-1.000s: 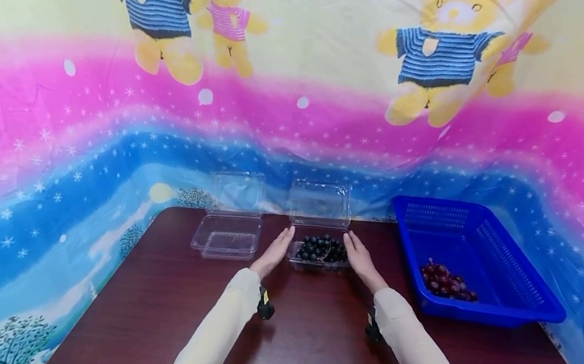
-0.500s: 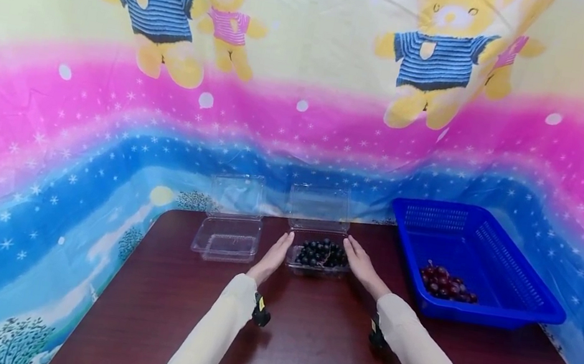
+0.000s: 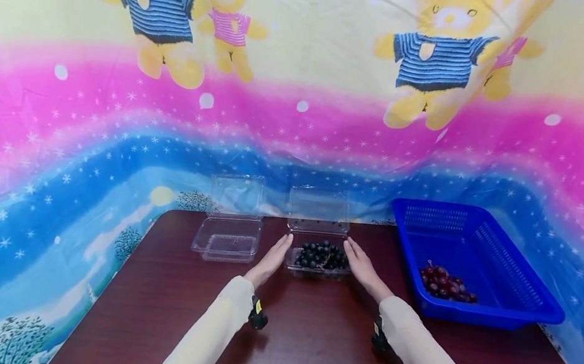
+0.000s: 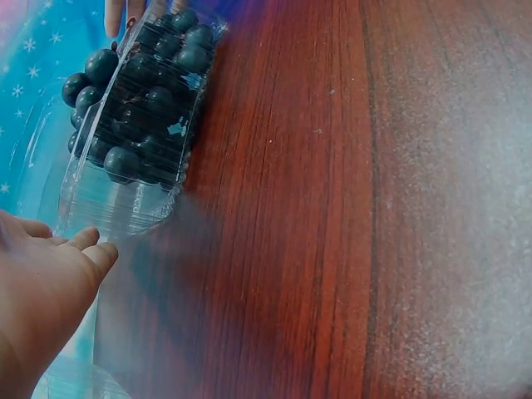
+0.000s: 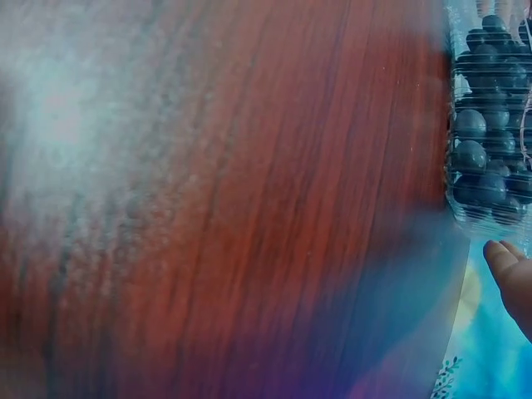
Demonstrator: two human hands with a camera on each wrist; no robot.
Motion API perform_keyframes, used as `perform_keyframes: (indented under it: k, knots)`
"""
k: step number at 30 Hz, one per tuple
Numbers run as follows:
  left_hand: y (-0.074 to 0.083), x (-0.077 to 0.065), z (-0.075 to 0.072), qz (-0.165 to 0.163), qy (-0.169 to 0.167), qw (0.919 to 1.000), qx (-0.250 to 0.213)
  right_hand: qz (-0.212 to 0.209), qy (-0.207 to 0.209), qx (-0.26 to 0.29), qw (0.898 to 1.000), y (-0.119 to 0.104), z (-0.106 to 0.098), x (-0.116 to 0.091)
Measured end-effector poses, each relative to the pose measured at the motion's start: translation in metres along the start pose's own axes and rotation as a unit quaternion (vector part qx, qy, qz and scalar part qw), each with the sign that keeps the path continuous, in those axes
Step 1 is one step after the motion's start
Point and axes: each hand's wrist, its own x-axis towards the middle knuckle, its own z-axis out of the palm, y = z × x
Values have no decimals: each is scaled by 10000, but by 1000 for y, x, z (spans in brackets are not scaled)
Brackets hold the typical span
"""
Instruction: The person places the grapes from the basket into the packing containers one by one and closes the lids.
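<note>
A clear plastic clamshell box, its lid raised, stands near the far table edge with a bunch of dark grapes inside. At its left end is my left hand, fingers straight, fingertips right at the wall. My right hand lies along the other end, fingers extended too. In the left wrist view, the fingertips sit beside the box's near corner. Seen from the right wrist, the fingers are close below the box end, and the grapes show through its ribbed side.
Left of the hands stands a second clear clamshell box, lid up. A blue plastic basket with red grapes inside occupies the right side of the brown table. A printed cloth hangs behind.
The head view has tilted slightly. The box of dark grapes and both hands have shifted only slightly, with the fingers still straight at its two ends.
</note>
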Motion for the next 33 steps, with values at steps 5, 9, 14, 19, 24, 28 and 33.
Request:
perform_keyframes:
  k: [5,9,14,19,24,28,33]
  knots:
    - [0,-2,0,16,36,10000,-39,-61,24,-9,10000,1,1,-2]
    - [5,-6,0,56,-73,9997,-240,-131,44,-16,9999,2,1,-4]
    - [20,-18,-3,87,-302,9982,-502,-207,28,12,9998,1,1,-7]
    - [16,-18,-3,198,-314,9981,-497,-236,2,38,9997,-1,0,-10]
    - [2,-7,-2,273,-185,9984,-449,-260,-6,99,9996,-1,-1,-11]
    - [2,-7,-2,201,-195,9982,-529,-310,21,172,9994,0,-2,-12]
    - [2,-6,-3,98,-237,9973,-691,-371,122,368,9986,-1,-4,-10]
